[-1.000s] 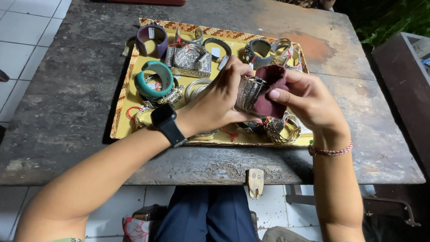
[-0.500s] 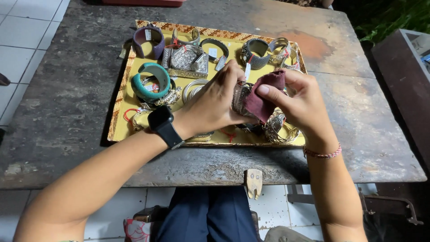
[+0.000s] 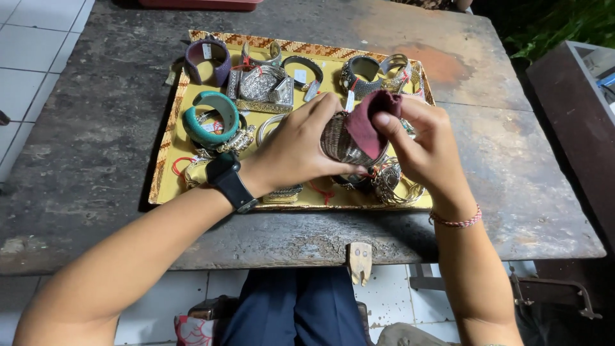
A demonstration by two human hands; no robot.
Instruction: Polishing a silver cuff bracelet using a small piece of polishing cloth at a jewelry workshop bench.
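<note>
Head camera, looking down: a person sits at a dark, worn wooden worktop with both bare forearms stretched forward. On it lies a yellow tray with a patterned woven border, crowded with bangles and cuffs.

The left hand, with a black watch on its wrist, is closed around a wide silver cuff, fingers curled over its outer side and thumb below. The cuff is held just above the middle of the tray, between the two hands.

The right hand, wearing a thin pink beaded bracelet on the wrist, pinches a dark red cloth between thumb and fingers. The cloth is pressed against the top edge of the cuff and drapes partly into it.

On the tray, a teal bangle rests at the left, a purple bangle in the far left corner, and an ornate square silver piece lies beside them. More silver bangles sit at the far right, and a wiry silver bracelet lies under the right hand.

Beyond the worktop's left edge are pale floor tiles. The person's dark blue trousers show below the near edge.
</note>
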